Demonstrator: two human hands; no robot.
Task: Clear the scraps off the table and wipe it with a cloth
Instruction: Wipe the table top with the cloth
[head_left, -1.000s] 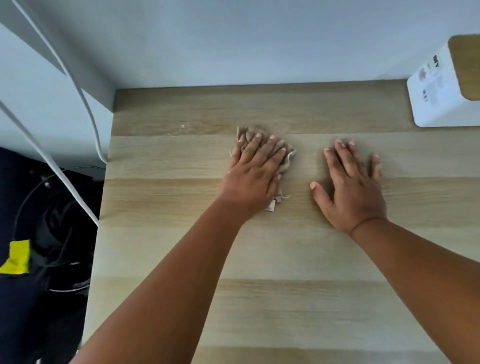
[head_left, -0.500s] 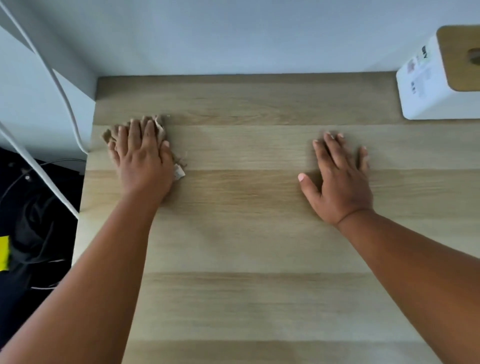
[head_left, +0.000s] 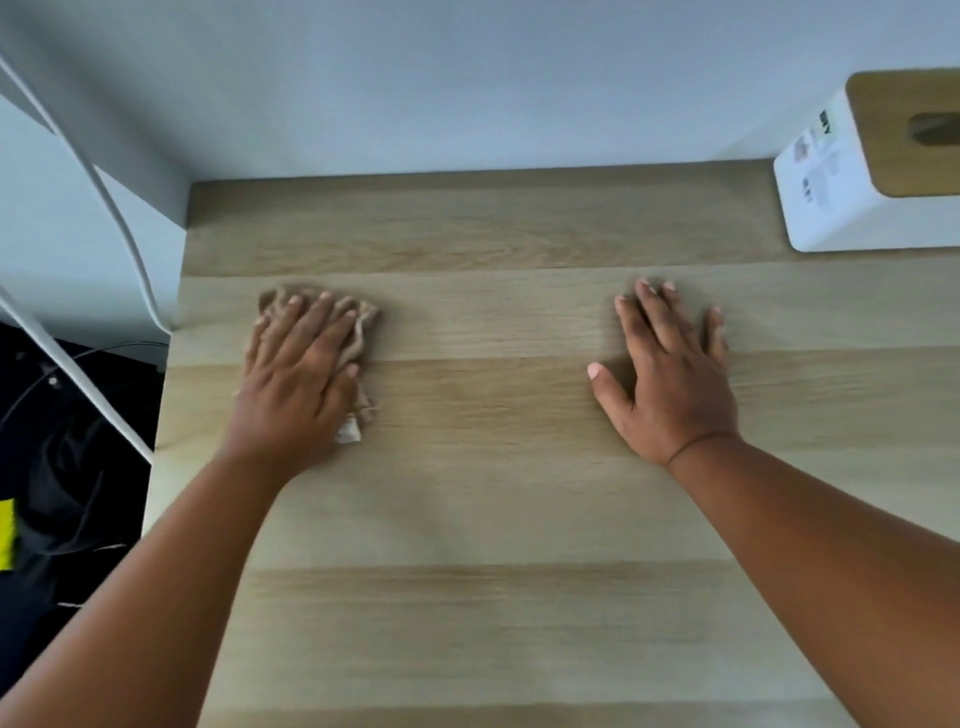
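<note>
My left hand (head_left: 298, 379) lies flat on the crumpled tan cloth (head_left: 363, 322), fingers straight and spread, pressing it down onto the wooden table (head_left: 493, 519) rather than clutching it; the cloth bunches out past my fingertips and trails back beside my thumb, where a small pale tag shows. It sits in the left part of the tabletop, near the left edge but not at it, about midway between the back wall and me. My right hand (head_left: 670, 374) is also flat and holds nothing, palm down on bare wood, well apart from the cloth on the right. What matters for the next stroke, I judge, is that the open run of table lies to the right of the cloth, between my two hands, so the left hand is the one placed to sweep it across. The cloth's longer side runs roughly away from me, which suits a sideways pass. I see no scraps on the wood. A white box (head_left: 852, 197) stands at the back right corner.
</note>
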